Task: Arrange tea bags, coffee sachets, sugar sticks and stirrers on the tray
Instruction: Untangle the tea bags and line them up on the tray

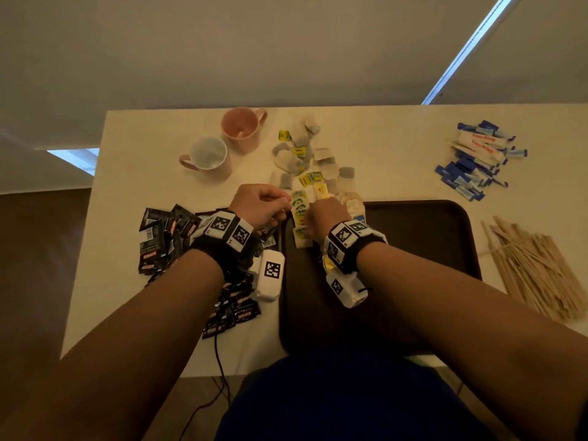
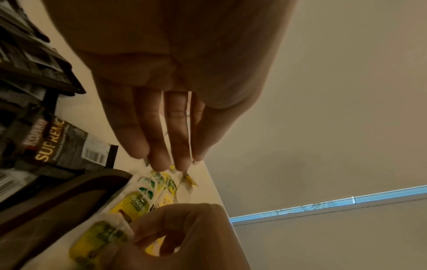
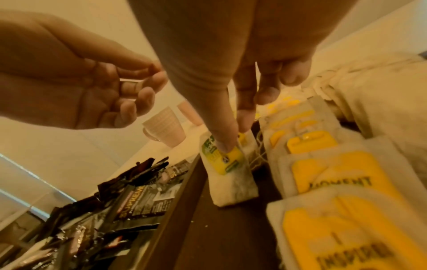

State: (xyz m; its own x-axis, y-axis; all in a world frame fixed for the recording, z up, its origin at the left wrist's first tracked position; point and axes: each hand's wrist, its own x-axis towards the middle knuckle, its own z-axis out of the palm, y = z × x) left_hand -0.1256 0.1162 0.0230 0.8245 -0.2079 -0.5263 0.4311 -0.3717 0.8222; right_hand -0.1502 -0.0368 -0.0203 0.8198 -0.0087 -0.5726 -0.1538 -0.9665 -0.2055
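Tea bags lie in an overlapping row at the far-left corner of the tray, with a loose heap of tea bags on the tabletop just beyond that corner. Your right hand pinches one tea bag by its yellow-green paper tag, thumb and forefinger closed on it, with the pouch resting on the tray floor. Your left hand hangs beside it above the tray's left rim, fingers loosely curled; whether they hold the thin white string seen in the left wrist view cannot be told.

Expect each bag to be very light, soft and limp. The filter paper will likely tear or spill under a hard pinch, so take hold at the stiffer tag or at the top seam. Strings may snag neighbouring bags; lift straight up before moving sideways.

Coffee sachets lie left of the tray. They look like slick foil, so grip at a flat edge. Sugar sticks sit beyond the tray's far-right corner. Wooden stirrers, right of the tray, look stiff and light, best gathered as a bundle at mid-length.
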